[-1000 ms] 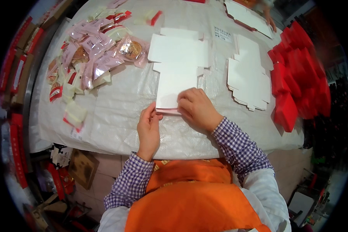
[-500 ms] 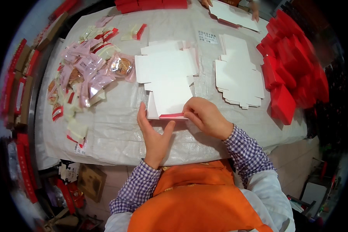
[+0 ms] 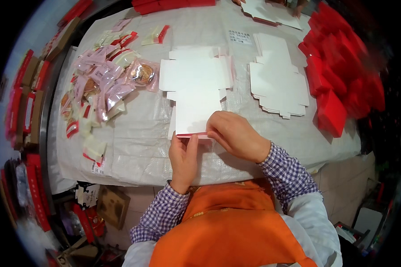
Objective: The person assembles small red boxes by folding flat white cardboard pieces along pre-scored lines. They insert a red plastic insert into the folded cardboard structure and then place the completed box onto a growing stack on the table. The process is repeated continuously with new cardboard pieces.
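Note:
In front of me lies a flat white box blank point(image 3: 196, 84) with a thin red strip folded up along its near edge. My left hand point(image 3: 183, 155) pinches that edge at its left end, thumb on top and fingers partly hidden behind the card. At the right end of the same edge my right hand point(image 3: 236, 135) has its curled fingers and thumb closed on the fold. More card layers show under the blank's left side. To the right rests a stack of similar white blanks point(image 3: 278, 84), touched by neither hand.
Wrapped pastries point(image 3: 102, 80) are heaped on the left of the covered table point(image 3: 133, 155). Red folded boxes point(image 3: 334, 75) pile up at the right, and more red boxes point(image 3: 173, 5) line the far edge. Another person's hands hold a white blank point(image 3: 272, 15) at the far right.
My left hand has closed from spread fingers onto the left end of the near edge. My right hand keeps its grip there. The other person's blank has shifted slightly.

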Demonstrator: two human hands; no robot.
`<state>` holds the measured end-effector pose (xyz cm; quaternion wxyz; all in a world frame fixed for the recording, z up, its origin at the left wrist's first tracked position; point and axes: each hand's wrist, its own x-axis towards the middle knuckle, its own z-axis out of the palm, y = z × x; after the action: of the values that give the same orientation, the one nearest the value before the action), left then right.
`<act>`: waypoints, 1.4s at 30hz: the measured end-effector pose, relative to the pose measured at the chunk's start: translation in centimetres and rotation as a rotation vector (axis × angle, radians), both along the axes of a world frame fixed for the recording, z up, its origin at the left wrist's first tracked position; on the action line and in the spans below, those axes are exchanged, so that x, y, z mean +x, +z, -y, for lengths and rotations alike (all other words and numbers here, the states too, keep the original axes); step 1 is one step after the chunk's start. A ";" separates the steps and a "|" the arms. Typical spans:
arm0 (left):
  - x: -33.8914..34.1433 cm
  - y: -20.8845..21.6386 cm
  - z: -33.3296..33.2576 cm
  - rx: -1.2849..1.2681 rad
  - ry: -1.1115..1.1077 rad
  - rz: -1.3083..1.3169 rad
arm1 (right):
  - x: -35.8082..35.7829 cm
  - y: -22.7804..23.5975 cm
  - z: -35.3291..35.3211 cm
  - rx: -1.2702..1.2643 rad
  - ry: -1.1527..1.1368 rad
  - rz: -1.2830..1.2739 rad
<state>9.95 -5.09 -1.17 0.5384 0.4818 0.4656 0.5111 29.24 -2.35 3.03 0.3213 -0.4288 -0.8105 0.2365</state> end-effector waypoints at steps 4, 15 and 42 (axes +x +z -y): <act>-0.5 0.0 0.4 -0.036 -0.017 -0.026 | 0.0 0.3 -0.1 -0.048 0.004 0.013; -3.9 -1.2 -0.7 -0.355 0.057 0.013 | 4.0 6.2 -1.6 0.236 -0.338 -0.318; -5.4 3.6 1.8 0.518 0.229 -0.712 | 4.7 6.3 2.6 0.445 0.105 0.040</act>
<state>4.54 -6.91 2.39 0.1464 0.6917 0.5288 0.4695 33.96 -4.91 9.33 0.3790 -0.3093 -0.8701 0.0596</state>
